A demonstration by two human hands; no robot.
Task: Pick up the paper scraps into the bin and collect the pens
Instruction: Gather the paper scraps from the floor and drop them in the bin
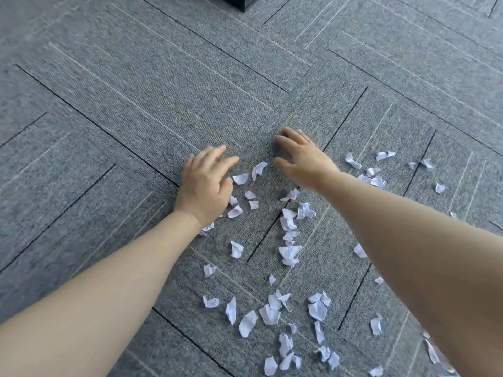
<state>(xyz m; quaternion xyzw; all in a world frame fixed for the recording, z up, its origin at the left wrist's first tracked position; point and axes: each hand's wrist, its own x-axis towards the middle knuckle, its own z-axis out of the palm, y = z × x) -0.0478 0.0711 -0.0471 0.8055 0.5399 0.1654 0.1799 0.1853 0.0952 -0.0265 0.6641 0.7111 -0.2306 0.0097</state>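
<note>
Several torn white paper scraps (290, 251) lie scattered over the grey carpet, from the middle of the view down to the lower right. My left hand (205, 183) rests palm down at the upper left edge of the scatter, fingers spread, holding nothing; a few scraps lie right beside its thumb. My right hand (304, 157) hovers palm down just beyond the top of the scatter, fingers apart and empty. A dark object (239, 1), possibly the bin, shows only its lower corner at the top edge. No pens are visible.
Grey carpet tiles (122, 104) with dark seams cover the whole floor. More scraps (373, 178) lie to the right of my right wrist. Both forearms reach in from the bottom corners.
</note>
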